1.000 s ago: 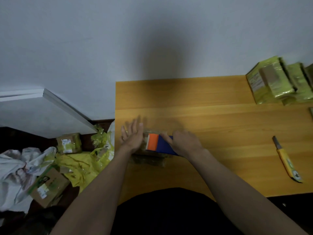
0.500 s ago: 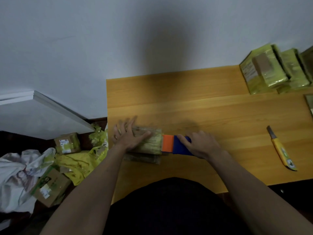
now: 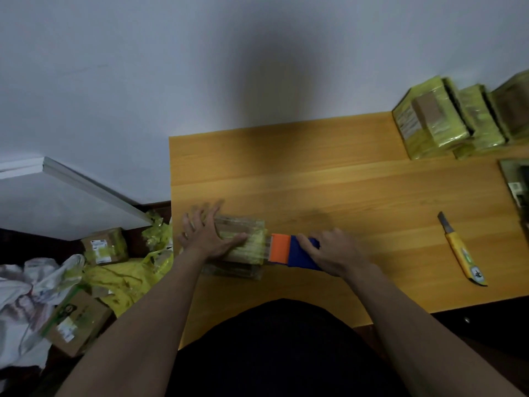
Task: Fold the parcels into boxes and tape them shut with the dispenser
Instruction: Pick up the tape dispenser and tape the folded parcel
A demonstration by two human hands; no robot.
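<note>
Pale wall (image 3: 143, 67) fills the upper half of the view, and below it runs the wooden desk (image 3: 329, 181), which serves as the landmark for everything else. Off the desk's left edge, on the floor, lie crumpled yellow wrapping (image 3: 120, 279), white cloth (image 3: 25, 285) and a few labelled cardboard parcels (image 3: 104, 246). At the desk's far right corner stands a row of finished boxes (image 3: 429, 121) wrapped in yellow-green tape.

Near the desk's left edge sits the box in hand (image 3: 240, 245), already carrying tape across its top. The left hand (image 3: 207, 237) lies flat on it with straight, spread fingers, pressing it down and gripping nothing. Just beside the box's right end is the tape dispenser (image 3: 289, 250), orange at the front and blue behind; the right hand (image 3: 332, 253) wraps its fingers over the blue body. A clear band of tape appears to bridge from the box to the dispenser's orange mouth. A yellow utility knife (image 3: 463, 253) lies well apart, towards the desk's right side.

The step looks like laying a strip across the top of the box. The next move probably calls for tilting the dispenser to cut the tape at the box's edge, then smoothing the loose end down the side while the left hand steadies the box.
</note>
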